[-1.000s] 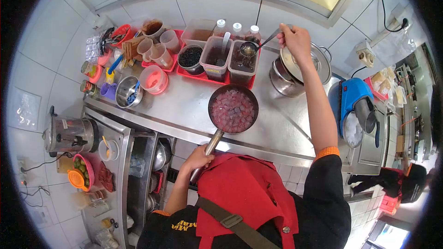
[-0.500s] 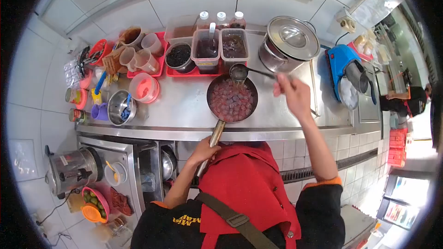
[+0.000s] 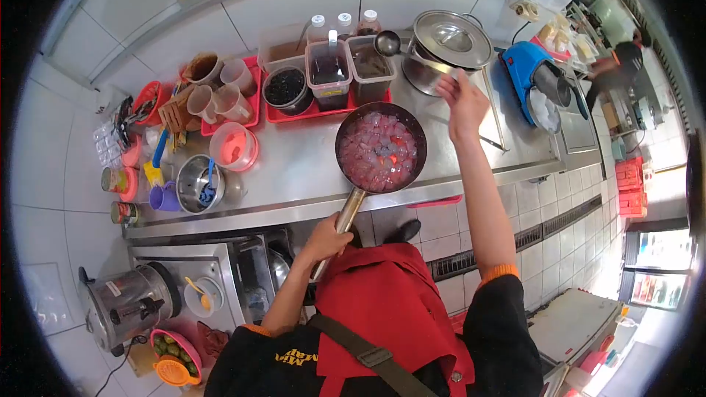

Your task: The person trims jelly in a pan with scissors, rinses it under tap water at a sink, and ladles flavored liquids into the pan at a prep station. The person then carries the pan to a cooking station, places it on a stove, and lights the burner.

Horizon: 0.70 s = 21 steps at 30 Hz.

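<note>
My left hand (image 3: 329,239) is closed around the long metal handle of a dark frying pan (image 3: 421,148), held at the counter's front edge. Glossy, translucent pink pieces (image 3: 379,148) fill the pan, with a few red and dark bits among them. My right hand (image 3: 465,103) grips the thin handle of a ladle (image 3: 387,43). The ladle's bowl hangs near the right rim of a clear square tub of brownish liquid (image 3: 371,66), left of the lidded steel pot (image 3: 426,70). Beside that tub stands another with dark liquid (image 3: 329,66).
A round tub of black pieces (image 3: 285,90) sits on the red tray (image 3: 316,114). Left are a pink-filled container (image 3: 234,145), a steel bowl (image 3: 197,185) and plastic jugs (image 3: 232,104). Right is a blue machine (image 3: 523,73). A co-worker (image 3: 625,62) stands far right.
The ladle has moved up and away from the pan's far rim to the brown-liquid tub. The pan's pieces look paler and glossier. My left hand still holds the pan.
</note>
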Each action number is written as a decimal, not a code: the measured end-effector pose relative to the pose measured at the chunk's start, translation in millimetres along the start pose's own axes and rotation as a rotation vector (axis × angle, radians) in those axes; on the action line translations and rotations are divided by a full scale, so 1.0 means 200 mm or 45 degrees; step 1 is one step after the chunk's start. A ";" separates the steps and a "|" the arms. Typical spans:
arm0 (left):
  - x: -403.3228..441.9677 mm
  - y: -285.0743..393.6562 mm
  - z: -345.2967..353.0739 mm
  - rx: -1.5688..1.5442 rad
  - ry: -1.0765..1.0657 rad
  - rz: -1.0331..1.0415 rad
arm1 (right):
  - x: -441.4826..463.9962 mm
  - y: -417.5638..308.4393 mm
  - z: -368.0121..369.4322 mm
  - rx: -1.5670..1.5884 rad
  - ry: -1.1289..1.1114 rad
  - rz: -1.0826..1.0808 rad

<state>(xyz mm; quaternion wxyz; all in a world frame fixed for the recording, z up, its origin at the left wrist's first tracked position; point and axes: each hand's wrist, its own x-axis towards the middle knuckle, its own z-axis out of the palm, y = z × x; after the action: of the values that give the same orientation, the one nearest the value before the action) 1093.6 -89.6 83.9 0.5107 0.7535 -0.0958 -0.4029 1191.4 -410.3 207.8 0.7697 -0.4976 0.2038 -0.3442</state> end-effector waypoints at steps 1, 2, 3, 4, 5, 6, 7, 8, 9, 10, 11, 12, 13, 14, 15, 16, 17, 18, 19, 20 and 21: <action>-0.03 -0.01 -0.01 0.031 -0.016 -0.022 | 0.04 0.05 0.04 -0.100 -0.047 -0.004; -0.07 -0.02 -0.01 0.065 -0.032 -0.042 | 0.06 0.10 0.07 -0.197 -0.093 -0.009; -0.11 -0.03 -0.01 0.077 -0.036 -0.034 | 0.07 0.15 0.10 -0.191 -0.085 -0.019; -0.15 -0.04 -0.01 0.104 -0.047 -0.041 | 0.07 0.20 0.12 -0.289 -0.131 -0.033; -0.18 -0.04 -0.01 0.130 -0.054 -0.045 | 0.08 0.24 0.14 -0.387 -0.180 -0.050; -0.21 -0.05 0.00 0.139 -0.046 -0.035 | 0.08 0.27 0.15 -0.376 -0.182 -0.061; -0.25 -0.06 0.02 0.136 -0.090 -0.088 | 0.07 0.29 0.16 -0.396 -0.181 -0.052; -0.27 -0.06 0.03 0.132 -0.134 -0.146 | 0.07 0.32 0.17 -0.416 -0.180 -0.039; -0.31 0.00 0.06 0.102 -0.143 -0.158 | 0.06 0.32 0.17 -0.391 -0.185 -0.025; -0.31 0.00 0.09 0.109 -0.145 -0.167 | 0.07 0.32 0.16 -0.386 -0.178 -0.016; -0.32 -0.01 0.12 0.169 -0.147 -0.147 | 0.08 0.32 0.12 -0.377 -0.223 0.098; -0.32 -0.01 0.16 0.232 -0.160 -0.126 | 0.06 0.28 0.07 -0.368 -0.257 0.214; -0.31 -0.02 0.20 0.246 -0.194 -0.140 | 0.04 0.20 0.01 -0.375 -0.297 0.350; -0.30 -0.01 0.25 0.265 -0.217 -0.119 | 0.00 0.10 -0.08 -0.375 -0.254 0.355; -0.27 -0.01 0.29 0.289 -0.240 -0.090 | -0.07 -0.03 -0.19 -0.420 -0.277 0.245; -0.23 0.00 0.36 0.314 -0.275 -0.082 | -0.13 -0.15 -0.31 -0.466 -0.300 0.129; -0.19 0.00 0.43 0.352 -0.311 -0.034 | -0.19 -0.26 -0.48 -0.416 -0.234 0.080; -0.15 0.00 0.52 0.390 -0.350 0.015 | -0.27 -0.36 -0.68 -0.367 -0.167 0.029; -0.09 -0.02 0.63 0.411 -0.390 0.024 | -0.37 -0.45 -0.89 -0.333 -0.029 0.025; -0.02 -0.04 0.76 0.421 -0.452 -0.034 | -0.50 -0.54 -1.11 -0.298 0.106 0.018; 0.04 -0.03 0.88 0.435 -0.510 -0.082 | -0.63 -0.59 -1.36 -0.229 0.252 0.002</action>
<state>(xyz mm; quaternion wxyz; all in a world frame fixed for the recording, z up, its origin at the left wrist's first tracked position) 972.3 -213.3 47.7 0.3337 0.7367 -0.2375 -0.5381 889.3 -520.2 197.3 0.6983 -0.5282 0.3091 -0.3713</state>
